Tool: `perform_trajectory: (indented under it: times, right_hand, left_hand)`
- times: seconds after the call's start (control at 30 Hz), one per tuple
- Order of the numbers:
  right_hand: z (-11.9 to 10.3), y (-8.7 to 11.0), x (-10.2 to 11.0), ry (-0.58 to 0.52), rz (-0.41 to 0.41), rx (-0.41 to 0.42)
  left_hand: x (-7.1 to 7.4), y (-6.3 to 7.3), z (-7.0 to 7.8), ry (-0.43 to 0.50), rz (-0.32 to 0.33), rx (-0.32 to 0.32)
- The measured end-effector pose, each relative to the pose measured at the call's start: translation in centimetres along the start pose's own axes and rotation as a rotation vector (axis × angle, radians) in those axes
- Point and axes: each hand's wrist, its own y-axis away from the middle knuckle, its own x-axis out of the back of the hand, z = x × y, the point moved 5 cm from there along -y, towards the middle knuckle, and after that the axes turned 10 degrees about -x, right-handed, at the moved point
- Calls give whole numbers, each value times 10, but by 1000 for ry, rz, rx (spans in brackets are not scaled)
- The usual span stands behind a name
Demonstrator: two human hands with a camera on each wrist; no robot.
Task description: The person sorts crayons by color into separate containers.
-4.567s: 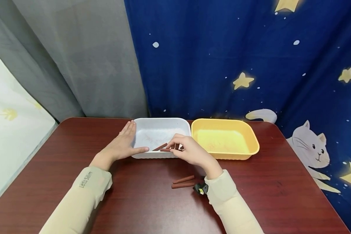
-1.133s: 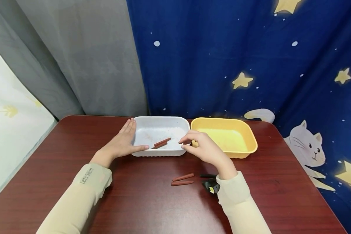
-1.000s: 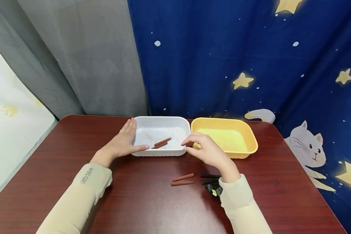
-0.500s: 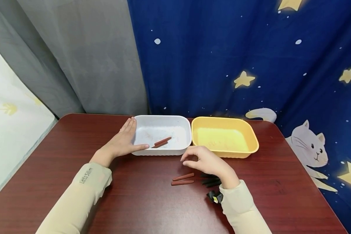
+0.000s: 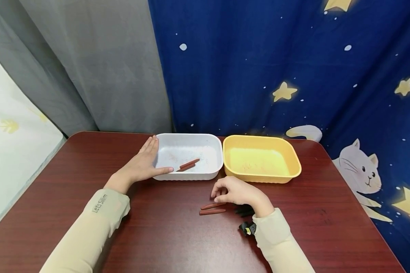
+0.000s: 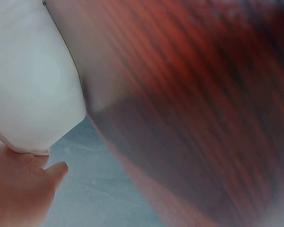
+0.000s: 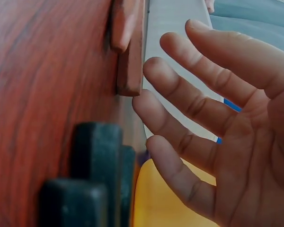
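The right hand (image 5: 237, 190), loosely bent and holding nothing, hangs beside two brown sticks (image 5: 212, 212) on the white tray's (image 5: 188, 176) near side; their tight spacing could make it knock one askew. The left hand (image 5: 140, 165) rests straight-fingered against the tray.

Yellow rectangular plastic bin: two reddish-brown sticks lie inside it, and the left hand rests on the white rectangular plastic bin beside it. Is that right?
No: the head view shows two reddish-brown sticks inside the white rectangular plastic bin, not the yellow one. The left hand does rest on the white bin.
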Motion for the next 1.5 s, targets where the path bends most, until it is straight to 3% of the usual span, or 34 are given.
perform_trajectory:
  times: [0.73, 1.5]
  right_hand:
    - [5, -6, -12, 105, -77, -101]
    - [-2, -2, -8, 93, -80, -41]
  left_hand:
    - [0, 1, -1, -14, -10, 8]
    - [2, 1, 0, 6, -36, 29]
